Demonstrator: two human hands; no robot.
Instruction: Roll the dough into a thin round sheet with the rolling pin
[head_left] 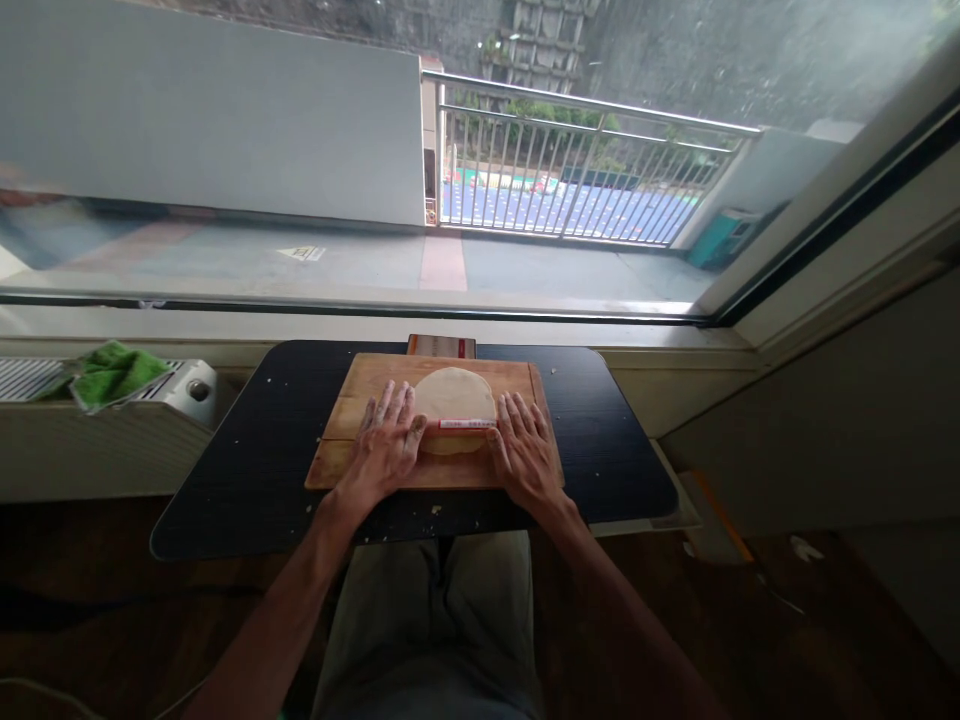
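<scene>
A round, flat sheet of dough (454, 393) lies on a wooden cutting board (347, 408). Across its near half rests a slim rolling pin (466, 424) with a red-and-white printed label. My left hand (388, 440) lies flat at the pin's left end, fingers stretched forward and dusted with flour. At the other end, my right hand (523, 445) is also laid flat, its fingers extended and slightly spread. The palms cover both ends of the pin, so how far it reaches under them is hidden.
The board sits on a black table (240, 450) flecked with crumbs. Behind it, a flat striped box (442, 346) pokes out by the windowsill (337, 326). To the left, a green cloth (116, 375) lies on a white radiator (180, 395). A large window stands ahead.
</scene>
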